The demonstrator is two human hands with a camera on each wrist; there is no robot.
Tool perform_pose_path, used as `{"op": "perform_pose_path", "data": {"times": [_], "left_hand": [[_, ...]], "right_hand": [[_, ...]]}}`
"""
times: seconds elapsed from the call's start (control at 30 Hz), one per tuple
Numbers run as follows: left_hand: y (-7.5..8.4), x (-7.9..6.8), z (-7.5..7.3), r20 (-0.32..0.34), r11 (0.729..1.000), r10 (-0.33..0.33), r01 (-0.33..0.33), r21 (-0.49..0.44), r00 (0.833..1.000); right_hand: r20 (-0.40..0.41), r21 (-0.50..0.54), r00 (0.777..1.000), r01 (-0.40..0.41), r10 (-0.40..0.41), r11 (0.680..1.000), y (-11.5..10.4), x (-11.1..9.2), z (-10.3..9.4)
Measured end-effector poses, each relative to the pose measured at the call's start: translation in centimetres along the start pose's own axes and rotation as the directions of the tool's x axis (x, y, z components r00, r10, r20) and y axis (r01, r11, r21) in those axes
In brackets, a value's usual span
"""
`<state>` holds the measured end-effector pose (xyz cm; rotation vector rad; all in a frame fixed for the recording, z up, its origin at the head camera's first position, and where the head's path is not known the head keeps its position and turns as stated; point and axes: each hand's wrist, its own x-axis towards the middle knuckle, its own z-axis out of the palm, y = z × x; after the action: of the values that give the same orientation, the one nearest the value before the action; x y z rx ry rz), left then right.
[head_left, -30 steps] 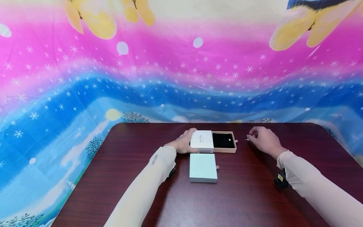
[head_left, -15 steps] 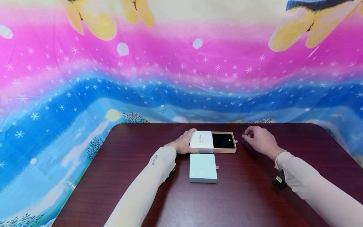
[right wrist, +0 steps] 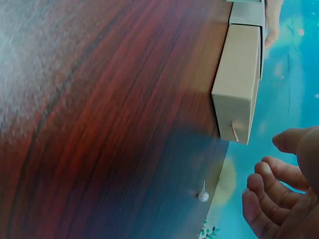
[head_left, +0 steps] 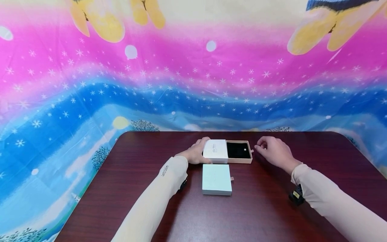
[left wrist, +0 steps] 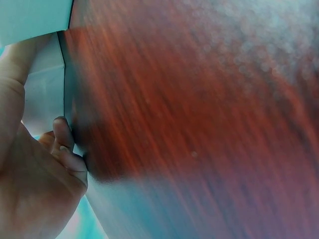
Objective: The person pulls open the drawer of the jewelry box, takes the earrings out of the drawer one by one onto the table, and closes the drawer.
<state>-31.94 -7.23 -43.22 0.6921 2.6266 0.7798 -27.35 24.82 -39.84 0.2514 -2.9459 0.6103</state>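
My left hand (head_left: 195, 152) grips the closed end of a white sliding jewelry box (head_left: 215, 150), thumb along the near side. Its drawer (head_left: 248, 160) is pulled out to the right, showing a black lining (head_left: 237, 150) with a white pearl-like bead (head_left: 245, 150). Just right of the drawer, my right hand (head_left: 276, 151) hovers with loosely curled fingers and a gap between thumb and fingertips. A pearl stud earring (right wrist: 203, 195) lies on the table below that hand, apart from the fingers in the right wrist view; its thin post shows.
A closed pale mint box (head_left: 216, 178) with a small ribbon tab (head_left: 232, 178) lies in front of the white box. Both rest on a dark red wooden table (head_left: 257, 208). A colourful printed cloth (head_left: 193, 80) hangs behind the table.
My right hand has shifted left toward the drawer's end. The earring, earlier at its fingertips, now shows through the gap between thumb and finger. The left hand and both boxes stay put.
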Motion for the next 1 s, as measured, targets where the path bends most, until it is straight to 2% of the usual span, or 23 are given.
{"op": "perform_pose_path", "data": {"times": [0.77, 1.0], "left_hand": [[-0.2, 0.2, 0.1, 0.000, 1.000, 0.002, -0.002, 0.003, 1.000], [-0.2, 0.2, 0.1, -0.003, 1.000, 0.000, 0.000, 0.005, 1.000]], "right_hand": [[-0.011, -0.001, 0.999, 0.042, -0.042, 0.999, -1.4, -0.3, 1.1], [0.017, 0.000, 0.999, 0.035, -0.035, 0.999, -1.7, -0.3, 1.3]]}}
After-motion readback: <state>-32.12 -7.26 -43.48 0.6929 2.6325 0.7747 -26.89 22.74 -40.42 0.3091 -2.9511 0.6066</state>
